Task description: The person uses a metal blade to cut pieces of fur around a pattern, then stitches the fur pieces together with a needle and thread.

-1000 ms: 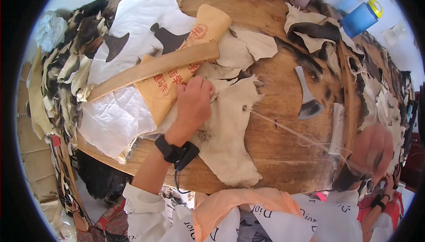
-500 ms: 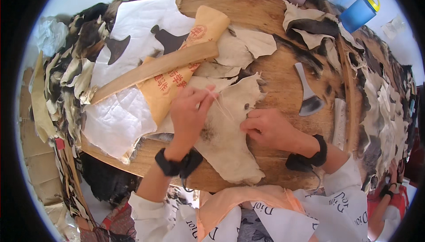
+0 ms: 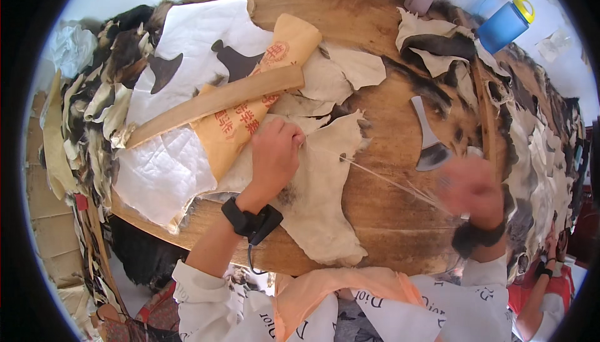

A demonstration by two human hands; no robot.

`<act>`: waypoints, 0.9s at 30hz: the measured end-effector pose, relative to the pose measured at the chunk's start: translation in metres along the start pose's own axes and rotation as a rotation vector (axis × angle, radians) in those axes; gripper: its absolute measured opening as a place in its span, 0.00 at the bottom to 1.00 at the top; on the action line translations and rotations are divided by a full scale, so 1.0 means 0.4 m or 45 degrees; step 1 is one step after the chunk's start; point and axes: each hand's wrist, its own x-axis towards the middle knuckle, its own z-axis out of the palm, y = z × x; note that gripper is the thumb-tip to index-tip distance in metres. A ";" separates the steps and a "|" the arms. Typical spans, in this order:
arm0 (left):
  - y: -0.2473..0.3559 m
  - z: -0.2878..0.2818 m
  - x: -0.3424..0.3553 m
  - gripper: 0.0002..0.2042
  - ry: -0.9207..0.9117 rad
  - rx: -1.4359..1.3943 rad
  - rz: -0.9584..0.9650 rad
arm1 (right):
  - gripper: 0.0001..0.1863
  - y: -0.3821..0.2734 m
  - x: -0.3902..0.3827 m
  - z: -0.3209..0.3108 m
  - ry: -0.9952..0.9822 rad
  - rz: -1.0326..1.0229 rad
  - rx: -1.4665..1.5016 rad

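Note:
A cream-coloured hide [image 3: 322, 217] lies on the wooden table in front of me, with a small hole by its right edge. My left hand [image 3: 275, 157] is closed above it, fingertips pinched together on a pale thread [image 3: 381, 179]. From there the thread stretches taut, as a few strands, over the hide to my right hand [image 3: 472, 189]. That hand is blurred but seems closed on the thread's other end, over the right of the table. Whether a needle is there I cannot tell. A flared-blade knife [image 3: 428, 132] with a pale handle lies just beyond my right hand.
Left of the hide, a wooden stick [image 3: 219, 101] lies across a rolled brown paper envelope [image 3: 290, 35] and white sheets [image 3: 169, 160]. Dark templates [image 3: 234, 60] rest there. Fur scraps [image 3: 544, 154] crowd both sides. A blue bottle [image 3: 503, 27] stands far right; another person's arm [image 3: 539, 292] shows lower right.
My right hand has swung right, away from the hide's edge, drawing the thread out long and taut. My left hand stays over the hide, its fingers more curled in.

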 end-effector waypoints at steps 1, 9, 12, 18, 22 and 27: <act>0.007 0.005 0.005 0.02 -0.004 0.010 -0.004 | 0.04 -0.003 -0.031 0.016 0.034 -0.278 0.611; 0.103 -0.060 -0.015 0.04 -0.137 -0.163 0.382 | 0.05 0.068 0.196 0.133 0.054 -0.012 -0.757; 0.149 -0.090 -0.032 0.06 -0.382 -0.422 0.598 | 0.05 0.192 0.155 0.133 0.089 0.048 -0.848; 0.037 -0.033 -0.009 0.07 -0.070 -0.328 -0.293 | 0.05 0.178 0.061 0.123 0.024 0.217 -1.052; 0.000 -0.023 -0.014 0.04 -0.037 -0.181 -0.142 | 0.02 0.053 0.042 0.060 0.050 0.239 -1.060; 0.012 -0.014 0.006 0.02 -0.074 -0.081 -0.089 | 0.02 -0.076 -0.069 -0.024 0.139 0.013 -0.386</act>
